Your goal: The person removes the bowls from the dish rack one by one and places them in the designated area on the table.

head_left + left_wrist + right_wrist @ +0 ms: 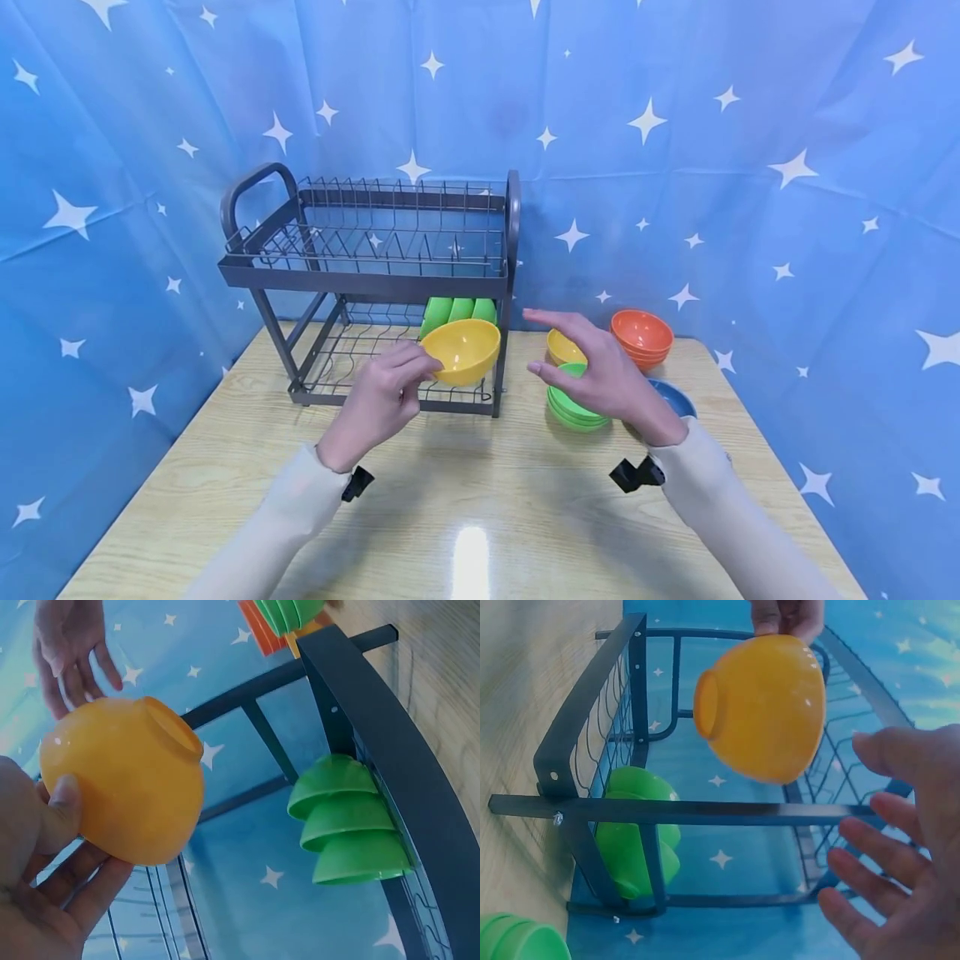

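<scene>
Yellow bowl [463,350] pinched at its rim by left hand [378,400], just beyond that grip at the rack [360,275] lower tier, beside green bowls [457,310]. Right hand [600,375] spread, holding nothing. Best tilt it upright and keep rim clear of wires.

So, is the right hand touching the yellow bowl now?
Apart. In the right wrist view, blue backdrop shows between the right hand fingertips and the yellow bowl; only the left hand holds it by the rim.

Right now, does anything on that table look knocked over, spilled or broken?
Nothing stands out. The left hand holds a yellow bowl by the dish rack, three green bowls sit on its lower shelf, and the other bowl stacks stand upright on the table.
</scene>
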Demonstrator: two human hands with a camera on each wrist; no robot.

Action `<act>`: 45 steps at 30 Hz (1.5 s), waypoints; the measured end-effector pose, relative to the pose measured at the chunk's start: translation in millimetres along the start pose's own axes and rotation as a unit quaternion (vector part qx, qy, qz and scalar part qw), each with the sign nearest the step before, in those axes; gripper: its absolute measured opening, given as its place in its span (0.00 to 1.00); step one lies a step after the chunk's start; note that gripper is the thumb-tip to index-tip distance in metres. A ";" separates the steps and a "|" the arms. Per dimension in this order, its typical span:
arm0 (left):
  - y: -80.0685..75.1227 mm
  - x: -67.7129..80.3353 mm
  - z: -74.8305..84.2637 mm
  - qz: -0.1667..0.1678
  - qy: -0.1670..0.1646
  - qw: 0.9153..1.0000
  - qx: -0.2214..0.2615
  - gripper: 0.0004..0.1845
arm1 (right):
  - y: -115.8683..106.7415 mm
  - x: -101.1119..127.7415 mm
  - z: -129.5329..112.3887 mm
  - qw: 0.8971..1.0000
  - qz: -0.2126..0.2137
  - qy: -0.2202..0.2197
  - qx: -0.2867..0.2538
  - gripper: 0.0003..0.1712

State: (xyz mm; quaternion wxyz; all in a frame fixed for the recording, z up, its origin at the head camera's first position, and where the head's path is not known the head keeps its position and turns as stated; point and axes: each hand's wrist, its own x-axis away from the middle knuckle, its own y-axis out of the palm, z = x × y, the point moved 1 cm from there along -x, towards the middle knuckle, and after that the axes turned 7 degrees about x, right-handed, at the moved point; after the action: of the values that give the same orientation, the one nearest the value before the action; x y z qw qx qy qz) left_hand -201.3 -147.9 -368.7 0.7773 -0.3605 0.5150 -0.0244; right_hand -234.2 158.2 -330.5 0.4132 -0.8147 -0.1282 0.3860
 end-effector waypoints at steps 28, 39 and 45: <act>28.7 -6.5 26.9 -0.077 0.105 0.991 -0.031 0.23 | 2.6 24.1 -19.1 0.979 -0.046 -0.181 0.085 0.15; 33.0 -10.4 27.3 -0.077 0.113 0.990 -0.025 0.25 | -4.7 25.8 -15.8 0.980 -0.035 -0.166 0.099 0.15; 35.1 -14.4 24.1 -0.058 0.094 0.994 0.002 0.21 | -7.6 25.3 -8.5 0.981 -0.025 -0.167 0.098 0.15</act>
State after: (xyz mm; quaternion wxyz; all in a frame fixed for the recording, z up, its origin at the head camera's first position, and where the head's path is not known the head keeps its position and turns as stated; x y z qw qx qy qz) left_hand -200.0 -103.1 -372.9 0.7232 -0.3842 0.5644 -0.1041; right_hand -210.3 171.4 -334.8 0.4730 -0.6908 -0.1771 0.5174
